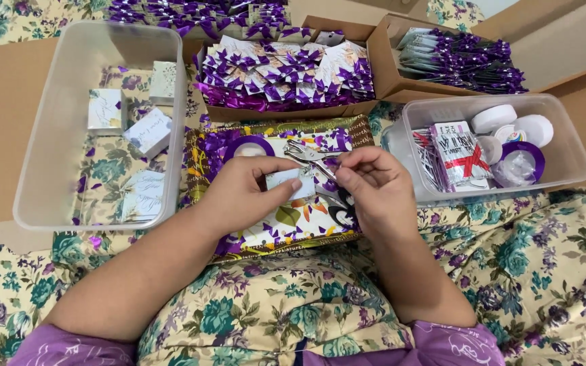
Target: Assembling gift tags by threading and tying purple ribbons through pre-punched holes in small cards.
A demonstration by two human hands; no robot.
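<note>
1. The left hand (249,186) pinches a small white card (291,183) above the patterned tray (201,152), and the right hand (371,186) is closed around a metal hole punch (310,157) at the card's edge.
2. Done, I'd judge: cardboard boxes (381,61) behind are packed with purple-bowed cards (286,71).
3. Left: a few plain little boxes (147,132) sit in the clear tub (35,176) at left.
4. The punch's jaws are partly hidden by fingers; whether it bites the card, I can't tell.
</note>
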